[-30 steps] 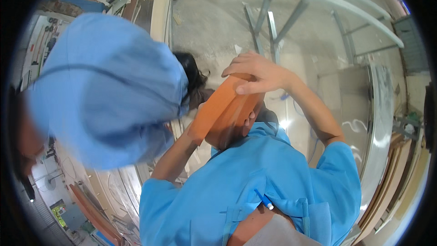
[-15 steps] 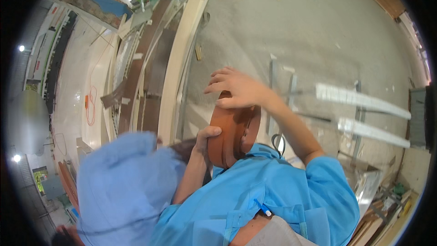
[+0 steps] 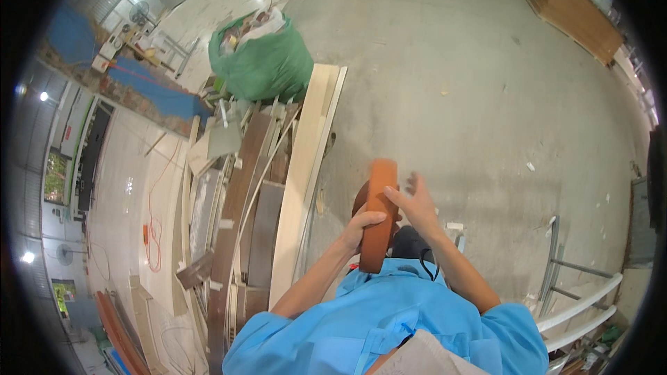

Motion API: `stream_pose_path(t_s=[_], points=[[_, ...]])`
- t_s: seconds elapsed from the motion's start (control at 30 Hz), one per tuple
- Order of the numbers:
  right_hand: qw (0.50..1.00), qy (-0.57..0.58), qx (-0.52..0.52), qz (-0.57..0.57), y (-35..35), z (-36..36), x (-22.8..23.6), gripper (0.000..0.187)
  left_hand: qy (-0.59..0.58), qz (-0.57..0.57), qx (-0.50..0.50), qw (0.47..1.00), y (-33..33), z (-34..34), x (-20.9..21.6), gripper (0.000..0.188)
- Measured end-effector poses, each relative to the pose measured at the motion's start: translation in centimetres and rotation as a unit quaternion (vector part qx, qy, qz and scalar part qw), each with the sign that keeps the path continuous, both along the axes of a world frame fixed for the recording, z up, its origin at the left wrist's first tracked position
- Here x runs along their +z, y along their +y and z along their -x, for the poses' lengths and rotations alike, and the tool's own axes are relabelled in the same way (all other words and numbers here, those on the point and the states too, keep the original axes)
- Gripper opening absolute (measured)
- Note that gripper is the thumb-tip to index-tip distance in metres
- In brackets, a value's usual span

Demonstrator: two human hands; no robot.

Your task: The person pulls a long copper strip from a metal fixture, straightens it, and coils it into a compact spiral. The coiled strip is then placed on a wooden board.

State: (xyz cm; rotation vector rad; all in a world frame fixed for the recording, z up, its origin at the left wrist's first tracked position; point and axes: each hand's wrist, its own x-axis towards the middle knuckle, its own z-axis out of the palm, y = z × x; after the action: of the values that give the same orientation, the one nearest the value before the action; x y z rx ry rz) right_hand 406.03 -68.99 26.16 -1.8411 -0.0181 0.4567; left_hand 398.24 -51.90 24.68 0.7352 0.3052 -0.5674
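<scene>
In front of my chest is an orange-brown band point(image 3: 379, 226), seemingly wound into a loop, turned so its broad outer face shows. My left hand point(image 3: 363, 226) is closed round its lower left side, the thumb lying across the face. Part of a darker brown curve shows behind it on the left. My right hand point(image 3: 415, 207) is at the band's right edge, its thumb near or touching it and its slightly blurred fingers spread apart. The palm side of the left hand is hidden by the band.
Left of me lie long boards and strips point(image 3: 240, 236) in a pile, edged by a pale long board point(image 3: 306, 180). Beyond stands a stuffed green sack point(image 3: 267, 62). A metal frame with curved white bars point(image 3: 583, 305) is at lower right; brown panels point(image 3: 570, 10) lie far right.
The band has turned from its side to its outer face and shifted right. My right hand has come off its top to its right edge. A person in light blue has left the view.
</scene>
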Motion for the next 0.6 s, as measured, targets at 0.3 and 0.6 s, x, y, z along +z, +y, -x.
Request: stream_pose_path(t_s=[0.3,0.6], points=[[0.939,0.266,-0.059,-0.210,6.2,-33.7,-1.1,0.067,-0.036,0.009,0.038,0.999,4.5,-35.2,-2.9,0.055],[0.974,0.170,0.080,-0.123,16.3,-67.8,3.1,0.066,-0.114,-0.067,0.101,0.986,11.1,-67.5,-1.8,0.067]])
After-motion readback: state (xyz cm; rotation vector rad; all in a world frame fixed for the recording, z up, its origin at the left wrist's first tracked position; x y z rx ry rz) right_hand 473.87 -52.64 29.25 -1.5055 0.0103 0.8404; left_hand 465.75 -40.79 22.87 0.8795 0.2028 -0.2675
